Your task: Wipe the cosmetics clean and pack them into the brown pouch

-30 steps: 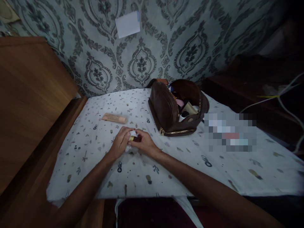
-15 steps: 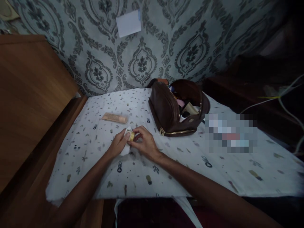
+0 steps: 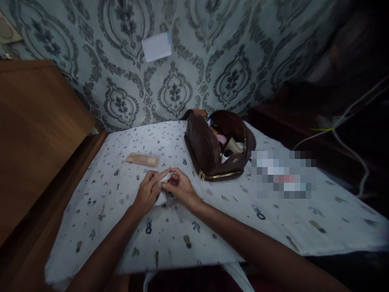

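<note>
My left hand [image 3: 148,191] is closed on a crumpled white wipe [image 3: 162,199], its fingers pressing the cloth around a small item with a gold-coloured band. My right hand [image 3: 180,187] pinches that small gold-banded item [image 3: 165,181] from the other side, thumb and fingertips curled round it. Most of the item is hidden by fingers and cloth, so its kind is unclear. Just beyond my left hand, a beige squeeze tube [image 3: 141,159] lies on its side, touched by neither hand.
An open brown cosmetic bag [image 3: 202,148] full of small items stands at the back right of the cloth-covered table [image 3: 121,227]. A pixelated patch covers something right of it. A wooden cabinet [image 3: 39,134] borders the left; white cables [image 3: 346,121] hang at the right.
The left fingers have shifted up over the wipe and the gold-banded item, which now shows less. The whole view has tilted slightly; tube and bag stay where they were on the table.
</note>
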{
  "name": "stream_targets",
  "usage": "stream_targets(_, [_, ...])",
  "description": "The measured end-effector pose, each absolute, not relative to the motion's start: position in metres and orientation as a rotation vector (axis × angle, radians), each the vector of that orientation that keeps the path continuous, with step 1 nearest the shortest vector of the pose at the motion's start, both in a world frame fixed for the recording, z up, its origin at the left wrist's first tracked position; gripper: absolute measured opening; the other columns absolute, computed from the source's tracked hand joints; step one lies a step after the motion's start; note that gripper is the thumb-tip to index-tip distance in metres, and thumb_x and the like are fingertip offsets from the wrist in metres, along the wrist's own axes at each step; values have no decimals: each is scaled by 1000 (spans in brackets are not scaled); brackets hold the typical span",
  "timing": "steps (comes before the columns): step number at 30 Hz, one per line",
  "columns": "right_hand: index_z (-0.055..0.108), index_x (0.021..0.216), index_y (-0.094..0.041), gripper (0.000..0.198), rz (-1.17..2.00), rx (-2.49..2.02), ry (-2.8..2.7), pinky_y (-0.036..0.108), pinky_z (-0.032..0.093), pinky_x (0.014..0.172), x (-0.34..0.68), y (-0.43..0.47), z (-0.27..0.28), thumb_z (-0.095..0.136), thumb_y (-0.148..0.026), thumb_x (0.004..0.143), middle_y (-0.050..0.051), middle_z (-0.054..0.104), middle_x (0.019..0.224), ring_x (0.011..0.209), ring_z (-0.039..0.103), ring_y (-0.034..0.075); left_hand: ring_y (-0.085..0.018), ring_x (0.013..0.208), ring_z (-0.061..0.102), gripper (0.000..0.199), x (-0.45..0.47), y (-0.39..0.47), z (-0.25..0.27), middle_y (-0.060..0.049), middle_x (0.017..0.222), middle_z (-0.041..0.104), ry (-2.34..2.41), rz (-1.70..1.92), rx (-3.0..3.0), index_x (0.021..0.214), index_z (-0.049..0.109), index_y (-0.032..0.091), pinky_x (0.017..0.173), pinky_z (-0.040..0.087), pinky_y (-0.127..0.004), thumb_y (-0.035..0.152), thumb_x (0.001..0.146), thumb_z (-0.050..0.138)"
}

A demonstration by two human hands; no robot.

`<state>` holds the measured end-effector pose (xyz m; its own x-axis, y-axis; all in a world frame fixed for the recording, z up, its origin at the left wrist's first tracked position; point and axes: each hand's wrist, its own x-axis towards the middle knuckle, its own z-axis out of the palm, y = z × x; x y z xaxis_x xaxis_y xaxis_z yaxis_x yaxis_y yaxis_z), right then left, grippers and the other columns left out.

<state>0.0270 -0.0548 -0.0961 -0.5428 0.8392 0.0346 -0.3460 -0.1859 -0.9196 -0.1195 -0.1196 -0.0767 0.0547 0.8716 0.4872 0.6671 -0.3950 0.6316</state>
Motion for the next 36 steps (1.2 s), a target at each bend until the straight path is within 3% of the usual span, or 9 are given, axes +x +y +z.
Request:
stream_targets(5, [53, 79, -20, 56, 2162, -625, -942, 23, 40, 53, 26, -60, -99, 86, -57, 52, -6, 57, 58, 52, 54, 10, -21, 110, 63, 43, -118, -122, -86, -8, 118, 60, 1734, 1195, 2216, 138, 55, 25, 90, 54, -32, 31, 97, 46])
stream_targets(9, [52, 81, -20, 66, 2165, -675, -889, 23, 37, 51, 23, -56, -106, 85, -67, 48, -4, 60, 59, 51, 53, 10, -27, 120, 63, 47, -123, -116, -109, -9, 130, 65, 1913, 1141, 2242, 138, 53, 24, 96, 56, -40, 36, 94, 49])
stream_targets(11, [50, 78, -20, 68, 2085, -682, -923, 23, 36, 51, 22, -54, -106, 85, -69, 45, -5, 59, 59, 51, 51, 9, -28, 115, 67, 48, -126, -113, -118, -9, 130, 67, 2008, 1131, 2169, 137, 54, 23, 90, 59, -40, 40, 93, 48])
stream_targets(16, [51, 75, -21, 61, 1765, -674, -1067, 24, 40, 62, 24, -51, -102, 90, -55, 44, -5, 59, 70, 64, 53, 10, -29, 100, 73, 52, -125, -111, -120, -12, 115, 74, 2067, 1088, 1980, 132, 56, 18, 80, 61, -38, 47, 89, 50])
stream_targets(20, [52, 78, -22, 44, 1571, -729, -1207, 24, 40, 62, 30, -53, -97, 86, -39, 55, -6, 56, 70, 67, 51, 12, -25, 92, 75, 41, -121, -112, -114, -7, 106, 77, 1995, 1075, 1912, 120, 60, 23, 77, 60, -33, 49, 91, 49])
stream_targets(25, [57, 81, -22, 31, 1301, -802, -1435, 25, 39, 67, 41, -56, -84, 80, -19, 61, -5, 58, 78, 74, 51, 14, -21, 58, 68, 46, -121, -112, -111, -1, 68, 73, 1990, 1042, 1879, 108, 67, 21, 59, 56, -28, 59, 89, 48])
stream_targets(31, [62, 89, -24, 30, 1256, -692, -1541, 25, 43, 68, 51, -52, -58, 80, -16, 65, -4, 59, 87, 80, 57, 15, -32, 96, 73, 48, -116, -109, -105, -5, 99, 79, 1802, 981, 1956, 95, 78, 27, 89, 59, -41, 63, 87, 47])
stream_targets(36, [66, 98, -23, 32, 1137, -577, -1676, 25, 46, 68, 72, -43, -39, 82, -21, 70, -1, 60, 94, 78, 58, 14, -33, 95, 74, 47, -119, -108, -114, -2, 98, 79, 1823, 969, 1991, 88, 80, 32, 87, 61, -44, 64, 87, 45])
